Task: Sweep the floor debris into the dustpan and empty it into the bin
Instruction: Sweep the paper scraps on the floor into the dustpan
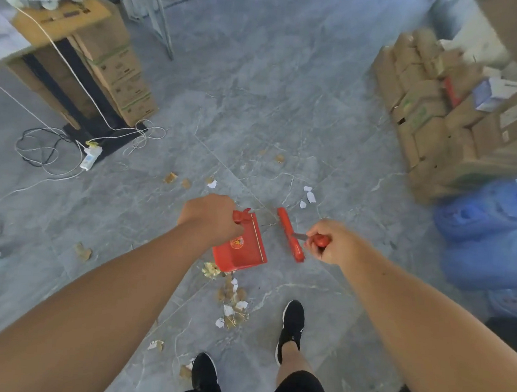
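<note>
Head view: at the left edge of the frame a stack of brown cardboard boxes [116,61] and a white power strip with loose cables [91,158] hem in the grey marbled floor tiles [258,103]. The tiles lie open through the middle to the top of the frame. At the right edge stand piled brown cartons [436,117] and blue plastic water jugs [495,233]. Just left of centre the left hand [210,217] wraps the handle of the red plastic dustpan [240,250], fingers curled under and hidden. The pan's lower edge meets a pile of torn brown and white paper scraps [230,298]. To the right the right hand [331,241] fists the handle of the red broom [289,234], whose head lies just beside the pan, apart from it. Loose scraps dot the floor around, and black shoes [292,325] stand below the pile.
</note>
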`<move>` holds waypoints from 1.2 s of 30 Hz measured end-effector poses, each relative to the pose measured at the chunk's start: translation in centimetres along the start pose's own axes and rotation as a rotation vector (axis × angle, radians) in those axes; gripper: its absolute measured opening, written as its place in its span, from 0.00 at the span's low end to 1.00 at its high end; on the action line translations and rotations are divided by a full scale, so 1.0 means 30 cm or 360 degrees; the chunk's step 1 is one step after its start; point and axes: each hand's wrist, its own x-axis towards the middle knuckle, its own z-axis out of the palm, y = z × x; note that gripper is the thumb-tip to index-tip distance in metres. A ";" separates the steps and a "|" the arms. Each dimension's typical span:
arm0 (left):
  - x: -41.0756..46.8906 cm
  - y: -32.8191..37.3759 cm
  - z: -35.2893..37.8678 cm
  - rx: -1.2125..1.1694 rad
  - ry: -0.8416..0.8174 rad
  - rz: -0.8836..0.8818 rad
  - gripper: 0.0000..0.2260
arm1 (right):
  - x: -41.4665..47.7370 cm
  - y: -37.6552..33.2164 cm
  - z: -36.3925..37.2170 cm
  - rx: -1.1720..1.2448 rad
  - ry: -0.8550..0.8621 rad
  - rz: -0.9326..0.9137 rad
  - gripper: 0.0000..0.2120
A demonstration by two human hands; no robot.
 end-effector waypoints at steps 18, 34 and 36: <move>0.528 0.804 -0.030 0.0070 -0.0167 0.0195 0.15 | 0.218 -0.322 -0.939 0.0530 0.0201 0.0092 0.05; 0.583 0.571 0.000 -0.0008 -0.0214 -0.0033 0.13 | 0.519 -0.510 -0.566 0.0564 0.0248 0.0053 0.13; 0.576 0.525 -0.020 -0.0006 -0.0216 -0.0072 0.13 | 0.532 -0.542 -0.498 0.0561 0.0261 0.0071 0.15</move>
